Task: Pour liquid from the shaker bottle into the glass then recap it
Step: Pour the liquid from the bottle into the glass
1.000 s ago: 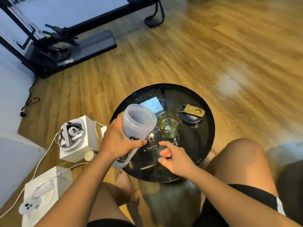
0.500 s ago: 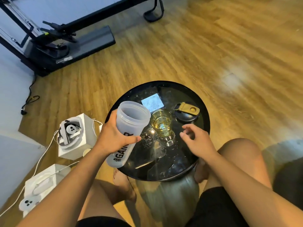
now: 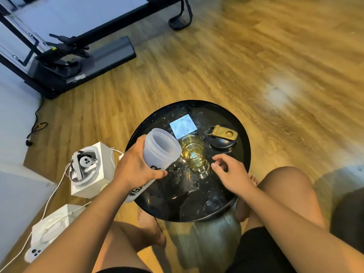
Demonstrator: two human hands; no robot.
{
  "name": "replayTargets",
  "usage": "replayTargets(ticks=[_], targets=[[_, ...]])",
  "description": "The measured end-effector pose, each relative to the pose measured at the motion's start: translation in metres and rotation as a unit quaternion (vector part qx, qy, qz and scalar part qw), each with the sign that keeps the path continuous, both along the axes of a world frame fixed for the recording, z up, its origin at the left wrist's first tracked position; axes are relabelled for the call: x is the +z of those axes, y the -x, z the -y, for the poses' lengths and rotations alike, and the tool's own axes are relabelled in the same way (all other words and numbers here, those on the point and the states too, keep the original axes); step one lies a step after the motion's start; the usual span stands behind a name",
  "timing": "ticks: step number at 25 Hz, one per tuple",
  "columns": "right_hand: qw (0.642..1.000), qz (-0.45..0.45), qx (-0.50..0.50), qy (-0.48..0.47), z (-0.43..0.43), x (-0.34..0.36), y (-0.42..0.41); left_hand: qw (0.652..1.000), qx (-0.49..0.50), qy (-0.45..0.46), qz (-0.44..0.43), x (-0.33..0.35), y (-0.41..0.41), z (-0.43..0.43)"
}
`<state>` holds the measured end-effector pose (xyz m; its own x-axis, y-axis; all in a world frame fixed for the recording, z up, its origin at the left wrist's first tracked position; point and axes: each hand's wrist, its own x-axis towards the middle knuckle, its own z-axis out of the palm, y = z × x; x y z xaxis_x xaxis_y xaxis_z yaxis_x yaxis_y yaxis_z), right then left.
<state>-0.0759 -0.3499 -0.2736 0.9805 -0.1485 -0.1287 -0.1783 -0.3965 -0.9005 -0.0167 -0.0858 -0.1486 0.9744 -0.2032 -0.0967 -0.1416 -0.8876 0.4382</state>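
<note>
The left hand point(image 3: 136, 170) grips the tilted, uncapped shaker bottle point(image 3: 157, 152) at its middle, its rim just beside the glass point(image 3: 194, 154) on the black counter point(image 3: 216, 201). The right hand point(image 3: 234, 174) hovers empty, fingers relaxed. The bottle looks light and stiff, maybe slippery, so a mid-body grip suits it.

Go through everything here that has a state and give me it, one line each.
shaker bottle: uncapped, held tilted toward the glass.
glass: upright on the table, partly filled with yellowish liquid.
cap: off the bottle, lying on the table behind the glass.
left hand: grips the shaker bottle.
right hand: holds nothing, fingers loosely curled, near the glass.
</note>
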Motion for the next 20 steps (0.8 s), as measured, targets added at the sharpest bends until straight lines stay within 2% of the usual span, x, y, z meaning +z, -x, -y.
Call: replayTargets(ticks=[7, 20], targets=[[1.0, -0.004, -0.005, 0.03, 0.0, -0.002, -0.001, 0.997, -0.023, -0.072, -0.001, 0.007, -0.004, 0.0], [0.999, -0.03, -0.011, 0.004, 0.001, 0.002, -0.001, 0.99, -0.068, -0.126, -0.006, 0.012, -0.015, 0.003]])
